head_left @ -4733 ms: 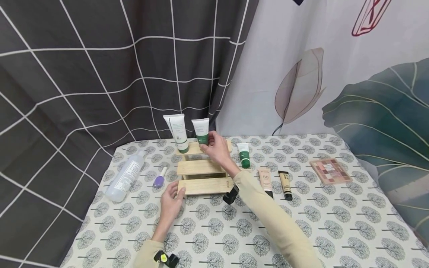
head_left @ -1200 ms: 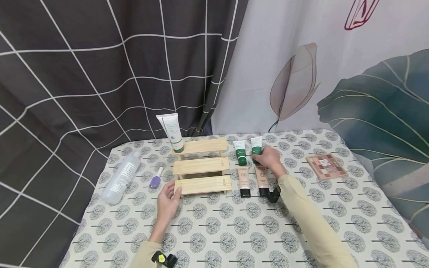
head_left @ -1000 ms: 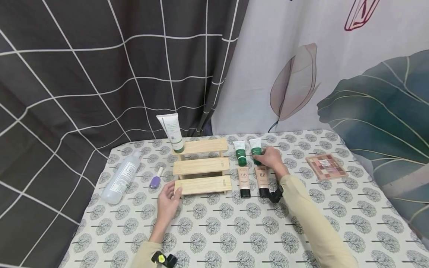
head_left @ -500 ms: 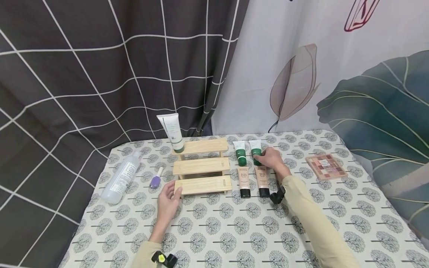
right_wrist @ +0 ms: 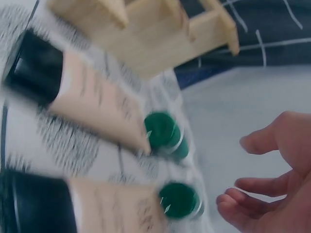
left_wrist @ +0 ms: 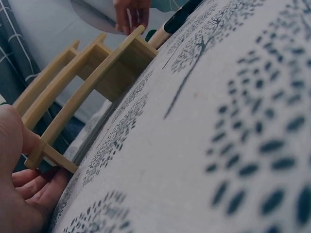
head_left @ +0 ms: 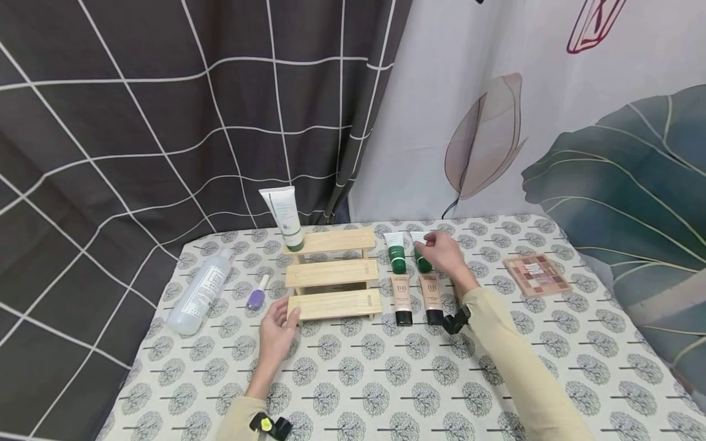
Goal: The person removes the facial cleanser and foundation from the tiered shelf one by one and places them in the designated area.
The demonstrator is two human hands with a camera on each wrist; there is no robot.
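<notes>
My left hand (head_left: 277,331) grips the left end of the lowest step of a three-step wooden shelf (head_left: 331,274); in the left wrist view its thumb lies on the step, fingers below. A white tube (head_left: 284,214) with a green cap stands on the top step. To the right of the shelf, my right hand (head_left: 444,254) is over a small green-and-white tube (head_left: 423,266), partly covering it. Thumb and fingers stand apart around nothing in the right wrist view. A matching green-and-white tube (head_left: 397,252) lies alongside. Two BB cream tubes (head_left: 401,297) lie in front of these.
A clear bottle (head_left: 200,297) lies on the left, beside a purple nail polish bottle (head_left: 256,298). An eyeshadow palette (head_left: 536,275) lies on the right of the tree-patterned tablecloth (head_left: 353,392). Curtains (head_left: 231,122) hang behind.
The small tube from the top step now lies on the table. Over the last half second my right hand has lifted its fingers off that tube. The left hand stays at the shelf.
</notes>
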